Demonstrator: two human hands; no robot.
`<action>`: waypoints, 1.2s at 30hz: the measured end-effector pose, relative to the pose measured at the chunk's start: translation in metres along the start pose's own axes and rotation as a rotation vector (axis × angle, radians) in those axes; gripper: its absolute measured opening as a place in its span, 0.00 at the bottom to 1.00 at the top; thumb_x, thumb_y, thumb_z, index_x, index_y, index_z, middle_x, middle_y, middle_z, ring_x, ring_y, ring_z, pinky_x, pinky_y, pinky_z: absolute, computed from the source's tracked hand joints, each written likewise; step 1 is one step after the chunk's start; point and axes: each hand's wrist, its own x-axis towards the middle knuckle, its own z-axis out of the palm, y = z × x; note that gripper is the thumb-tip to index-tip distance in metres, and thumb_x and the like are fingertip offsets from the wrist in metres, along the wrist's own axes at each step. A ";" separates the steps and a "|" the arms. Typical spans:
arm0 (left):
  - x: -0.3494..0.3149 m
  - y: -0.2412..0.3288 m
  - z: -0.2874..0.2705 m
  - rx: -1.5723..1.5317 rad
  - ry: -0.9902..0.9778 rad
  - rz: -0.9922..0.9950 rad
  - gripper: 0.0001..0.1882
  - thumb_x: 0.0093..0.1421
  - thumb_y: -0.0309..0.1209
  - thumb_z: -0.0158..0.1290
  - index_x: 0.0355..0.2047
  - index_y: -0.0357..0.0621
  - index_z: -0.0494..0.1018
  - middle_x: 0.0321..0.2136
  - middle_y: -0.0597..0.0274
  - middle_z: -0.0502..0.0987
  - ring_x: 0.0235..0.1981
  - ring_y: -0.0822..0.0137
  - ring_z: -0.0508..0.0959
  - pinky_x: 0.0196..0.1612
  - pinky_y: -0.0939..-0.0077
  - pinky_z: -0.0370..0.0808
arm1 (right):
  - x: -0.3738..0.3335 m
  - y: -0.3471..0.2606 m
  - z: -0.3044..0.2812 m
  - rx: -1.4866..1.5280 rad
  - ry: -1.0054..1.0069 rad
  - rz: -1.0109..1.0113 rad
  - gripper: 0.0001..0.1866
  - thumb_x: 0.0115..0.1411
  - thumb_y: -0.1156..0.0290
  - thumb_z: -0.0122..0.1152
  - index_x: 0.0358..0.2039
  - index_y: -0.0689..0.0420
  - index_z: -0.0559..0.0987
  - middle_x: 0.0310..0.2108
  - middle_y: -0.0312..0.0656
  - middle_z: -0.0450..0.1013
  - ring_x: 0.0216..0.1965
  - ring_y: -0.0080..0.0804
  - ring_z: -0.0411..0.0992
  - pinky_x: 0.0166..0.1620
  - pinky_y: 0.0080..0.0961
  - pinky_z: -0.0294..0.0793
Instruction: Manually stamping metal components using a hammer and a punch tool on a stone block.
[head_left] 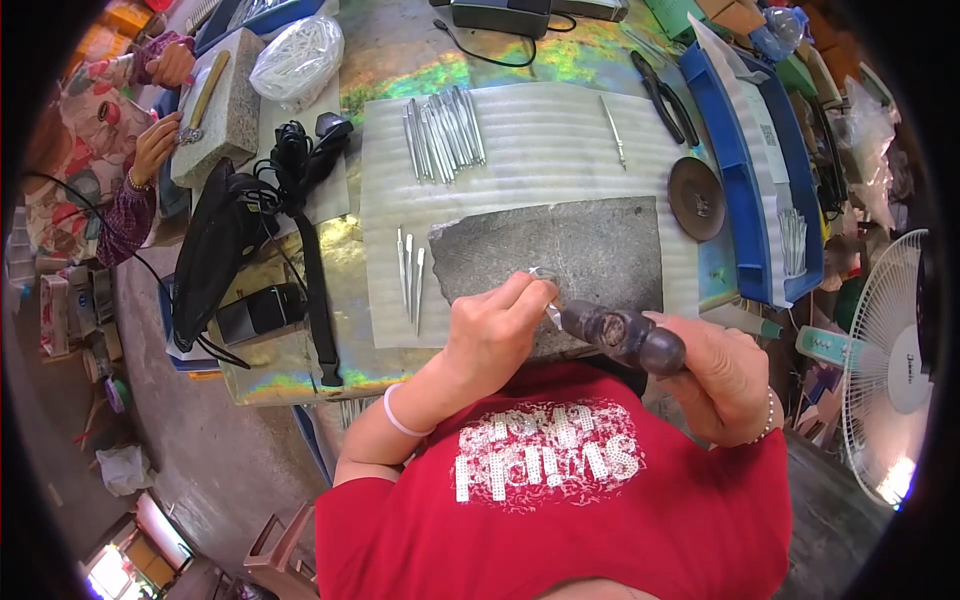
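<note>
A dark grey stone slab (590, 240) lies on a white foam sheet in front of me. Over its near edge my left hand (492, 328) pinches a thin silver metal rod (554, 316); most of it is hidden by the fingers. My right hand (722, 378) grips a ball-peen hammer (622, 338), its dark head just right of the left fingertips. Whether the hammer touches the rod I cannot tell. Left of the slab lie three slim silver rods (408, 270). Beyond it is a bundle of several similar rods (445, 135), with one single rod (613, 132) farther right.
Black pliers (666, 98) and a brown round disc (696, 198) lie right of the foam sheet (390, 205), beside a blue tray (728, 170). A black bag (215, 255) and phone (262, 312) sit left. A co-worker's hands rest near a stone block (222, 125) with a hammer. A fan (890, 365) stands right.
</note>
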 end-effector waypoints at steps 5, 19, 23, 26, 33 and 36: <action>-0.001 0.002 -0.001 0.014 -0.020 -0.008 0.12 0.43 0.18 0.51 0.30 0.44 0.70 0.22 0.62 0.70 0.18 0.63 0.74 0.18 0.72 0.71 | -0.003 -0.001 0.005 -0.092 0.027 -0.063 0.31 0.45 0.84 0.63 0.52 0.69 0.67 0.31 0.48 0.73 0.24 0.34 0.72 0.24 0.24 0.72; -0.001 0.001 0.000 0.040 -0.017 0.011 0.10 0.46 0.19 0.50 0.30 0.45 0.69 0.22 0.62 0.68 0.18 0.62 0.74 0.17 0.71 0.70 | -0.015 -0.033 -0.013 -0.060 -0.207 0.367 0.19 0.46 0.77 0.63 0.42 0.61 0.75 0.26 0.37 0.72 0.22 0.29 0.71 0.25 0.20 0.67; -0.001 0.009 -0.004 0.037 -0.006 -0.024 0.09 0.47 0.20 0.51 0.30 0.45 0.69 0.21 0.61 0.69 0.18 0.61 0.74 0.17 0.70 0.70 | -0.006 -0.029 -0.006 -0.399 0.031 -0.036 0.19 0.41 0.77 0.64 0.39 0.61 0.78 0.23 0.39 0.72 0.18 0.30 0.69 0.21 0.27 0.68; 0.003 0.003 -0.001 0.009 0.013 -0.042 0.08 0.47 0.20 0.52 0.29 0.45 0.70 0.22 0.61 0.70 0.17 0.59 0.74 0.18 0.69 0.69 | -0.003 -0.023 -0.004 -0.322 0.075 0.035 0.27 0.43 0.79 0.65 0.47 0.64 0.73 0.27 0.44 0.74 0.23 0.33 0.74 0.22 0.24 0.71; 0.004 0.025 -0.036 -1.114 0.054 -0.614 0.05 0.62 0.24 0.48 0.34 0.33 0.71 0.31 0.54 0.77 0.25 0.70 0.78 0.31 0.80 0.77 | -0.014 0.028 0.028 -0.240 0.263 0.237 0.24 0.51 0.80 0.59 0.50 0.61 0.71 0.29 0.48 0.72 0.26 0.44 0.73 0.29 0.30 0.72; 0.003 0.027 -0.039 -1.537 0.173 -0.659 0.06 0.62 0.26 0.50 0.36 0.36 0.70 0.32 0.55 0.76 0.25 0.70 0.78 0.29 0.81 0.76 | -0.019 0.064 0.054 -0.306 0.267 0.289 0.25 0.51 0.80 0.59 0.52 0.57 0.71 0.28 0.47 0.70 0.24 0.45 0.70 0.28 0.33 0.71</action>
